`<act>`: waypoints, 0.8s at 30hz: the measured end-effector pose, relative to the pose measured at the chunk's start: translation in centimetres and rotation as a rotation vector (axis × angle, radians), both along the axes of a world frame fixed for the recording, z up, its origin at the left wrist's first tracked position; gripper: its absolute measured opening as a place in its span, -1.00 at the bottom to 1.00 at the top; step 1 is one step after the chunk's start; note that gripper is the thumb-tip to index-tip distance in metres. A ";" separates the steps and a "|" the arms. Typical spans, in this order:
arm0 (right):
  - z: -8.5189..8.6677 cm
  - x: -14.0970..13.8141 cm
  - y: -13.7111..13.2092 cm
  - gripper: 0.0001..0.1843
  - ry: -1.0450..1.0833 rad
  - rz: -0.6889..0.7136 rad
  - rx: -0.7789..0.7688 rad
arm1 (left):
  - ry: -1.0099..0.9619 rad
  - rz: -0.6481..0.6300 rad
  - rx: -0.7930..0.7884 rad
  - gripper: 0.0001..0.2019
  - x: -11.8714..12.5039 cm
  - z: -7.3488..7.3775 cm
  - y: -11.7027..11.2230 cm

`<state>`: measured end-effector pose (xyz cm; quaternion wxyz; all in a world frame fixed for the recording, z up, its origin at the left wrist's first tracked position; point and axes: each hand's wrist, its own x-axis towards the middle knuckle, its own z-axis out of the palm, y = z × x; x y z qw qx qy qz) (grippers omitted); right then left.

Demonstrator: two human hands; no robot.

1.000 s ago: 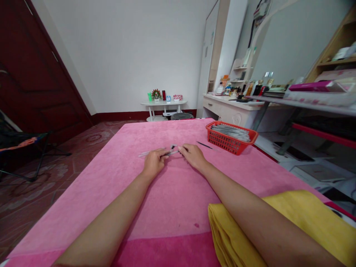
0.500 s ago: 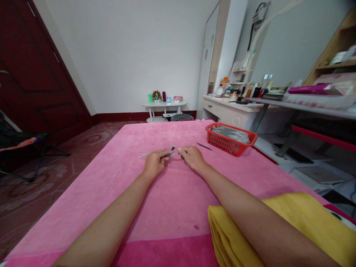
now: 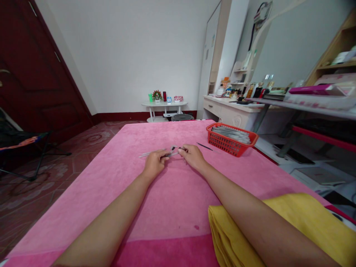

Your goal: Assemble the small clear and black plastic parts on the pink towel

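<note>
We hold a thin grey pen (image 3: 171, 152) between our 2 hands near the middle of the pink cloth (image 3: 167, 193). Our left hand (image 3: 154, 164) pinches one end with closed fingers; our right hand (image 3: 194, 157) pinches the other. A clear tube (image 3: 147, 153) lies just left of it. A red basket (image 3: 231, 138) of similar pens sits to the right, near a loose black refill (image 3: 204, 146).
</note>
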<state>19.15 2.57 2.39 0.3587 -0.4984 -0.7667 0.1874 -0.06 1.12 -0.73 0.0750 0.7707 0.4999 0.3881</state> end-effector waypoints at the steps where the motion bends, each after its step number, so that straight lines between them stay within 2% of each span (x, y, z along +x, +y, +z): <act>1: 0.2 0.0 -0.1 -0.66 -0.028 -0.004 -0.003 | 0.010 -0.005 0.002 -0.68 0.0 0.0 0.0; 5: 0.6 0.0 -0.5 -0.51 -0.067 0.002 -0.065 | 0.027 -0.014 0.015 -0.68 -0.1 0.0 0.0; 9: 0.2 -0.1 -0.4 -0.51 0.048 0.078 -0.096 | -0.009 -0.012 0.007 -0.69 0.0 0.0 0.0; 13: -0.1 -0.3 0.0 -0.46 0.264 0.149 -0.329 | -0.018 -0.023 -0.006 -0.69 0.1 0.2 -0.1; 15: 0.0 -0.3 0.1 -0.48 0.343 0.151 -0.378 | -0.019 -0.018 -0.001 -0.69 0.1 0.2 -0.1; 20: 0.0 -0.1 0.2 -0.72 0.302 0.127 -0.192 | -0.040 -0.028 0.015 -0.70 0.0 0.0 0.1; 22: -0.1 0.0 0.2 -0.66 0.238 0.133 -0.176 | -0.029 -0.035 0.018 -0.70 0.0 0.0 0.0; 24: -0.1 0.0 0.4 -0.58 0.217 0.134 -0.229 | -0.004 -0.043 0.022 -0.68 0.0 0.1 -0.1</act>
